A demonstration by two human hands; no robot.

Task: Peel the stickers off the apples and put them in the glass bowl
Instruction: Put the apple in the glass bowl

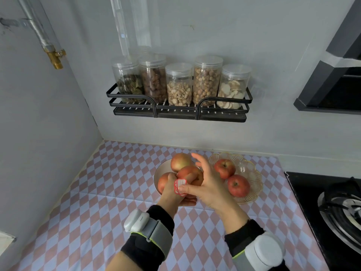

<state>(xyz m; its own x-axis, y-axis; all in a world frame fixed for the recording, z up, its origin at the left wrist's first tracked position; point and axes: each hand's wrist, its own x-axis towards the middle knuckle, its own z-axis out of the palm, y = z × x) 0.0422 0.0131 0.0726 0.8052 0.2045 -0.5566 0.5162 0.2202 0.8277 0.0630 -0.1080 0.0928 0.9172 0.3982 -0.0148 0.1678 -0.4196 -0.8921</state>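
Note:
My left hand [172, 194] grips a red apple [190, 174] and holds it up over the white bowl [157, 174]. Red-and-white stickers [178, 185] are stuck on the back of my left hand. My right hand [207, 184] presses its thumb on those stickers, with the other fingers spread. Two more apples lie in the white bowl, a yellowish one [180, 161] at the back and a red one [163, 181] at the front left. The glass bowl [252, 173] to the right holds two red apples [224, 168] [238, 185].
The bowls stand on a pink-and-white checked counter [109, 192] in a corner. A gas hob [341, 208] lies to the right. A black wall rack [179, 108] with several clear jars hangs above the counter. A range hood [332, 85] is at upper right.

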